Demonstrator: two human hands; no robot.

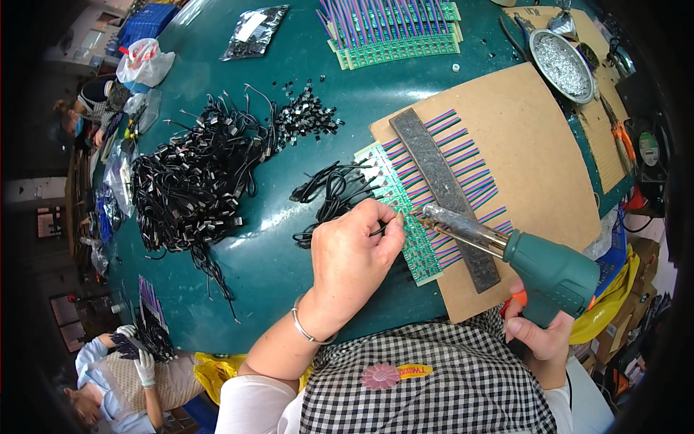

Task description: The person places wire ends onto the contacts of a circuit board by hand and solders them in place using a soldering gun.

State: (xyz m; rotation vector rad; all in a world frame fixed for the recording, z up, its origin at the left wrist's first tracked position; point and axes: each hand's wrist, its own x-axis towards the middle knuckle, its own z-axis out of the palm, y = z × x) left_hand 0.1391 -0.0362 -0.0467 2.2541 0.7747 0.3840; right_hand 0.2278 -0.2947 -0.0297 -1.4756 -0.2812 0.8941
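A pistol-shaped green soldering gun is in my right hand, its metal barrel pointing left at a green circuit board panel. My left hand is pinched closed at the panel's left edge, just beside the gun's tip. A thin black cable runs into its fingers; its end is hidden. Other black cables lead left from the panel's upper part. Striped coloured wires stick out to the right. Across these wires lies a dark flat bar. Under them is a brown board.
A big heap of black cables lies left, near small black parts. More wired panels and a plastic bag of parts are at the back. A metal bowl stands back right. Another person works at lower left.
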